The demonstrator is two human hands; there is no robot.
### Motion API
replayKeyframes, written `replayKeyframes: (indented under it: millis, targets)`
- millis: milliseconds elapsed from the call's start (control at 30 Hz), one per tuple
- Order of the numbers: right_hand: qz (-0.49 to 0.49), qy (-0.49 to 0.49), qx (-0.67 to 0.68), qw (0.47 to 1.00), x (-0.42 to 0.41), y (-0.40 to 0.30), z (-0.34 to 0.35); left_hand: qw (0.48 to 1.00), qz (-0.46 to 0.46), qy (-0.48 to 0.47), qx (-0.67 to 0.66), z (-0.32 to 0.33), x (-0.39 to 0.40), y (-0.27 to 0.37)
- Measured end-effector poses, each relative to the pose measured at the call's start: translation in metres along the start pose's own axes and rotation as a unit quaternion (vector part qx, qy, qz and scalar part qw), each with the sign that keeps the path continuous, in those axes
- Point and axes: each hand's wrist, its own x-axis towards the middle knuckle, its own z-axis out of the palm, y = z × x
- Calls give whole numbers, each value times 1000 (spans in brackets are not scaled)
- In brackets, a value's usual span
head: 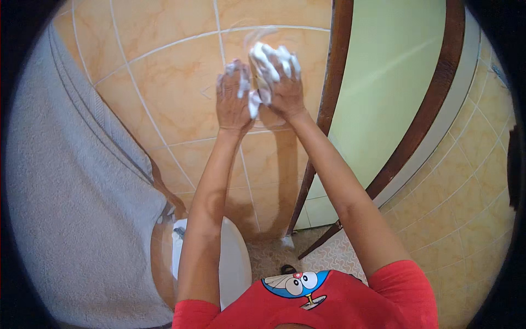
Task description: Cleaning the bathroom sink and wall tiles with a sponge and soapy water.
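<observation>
Both of my hands are raised side by side in front of an orange marbled tile wall [176,86]. My left hand [234,96] lies palm toward the tiles, with white foam on its fingers and along the thumb side. Thicker foam [263,57] covers the fingers and thumb of my right hand [285,86], which is slightly higher and blurred. Faint wet, soapy streaks show on the tile around the right fingertips. The palms are hidden, so whether either hand holds something beneath the foam cannot be told.
A large grey towel [82,197] hangs at the left. Below my left forearm is a white toilet [236,259]. A brown wooden door frame [339,61] borders a pale green surface [386,82] on the right. Patterned floor [337,251] shows at the bottom, with more tiled wall [460,197] at the far right.
</observation>
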Motion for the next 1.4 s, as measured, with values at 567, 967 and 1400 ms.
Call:
replayKeyframes:
  millis: [567, 967, 1400]
  targets:
    - [16, 61, 66, 996, 43, -39, 22, 971, -217, 80, 63, -17, -4, -33]
    - [-297, 29, -36, 954, 73, -130, 91, 921, -380, 26, 81, -25, -89, -58]
    - [-327, -168, 106, 924, 63, -184, 106, 881, -470, -37, 47, -18, -126, -72]
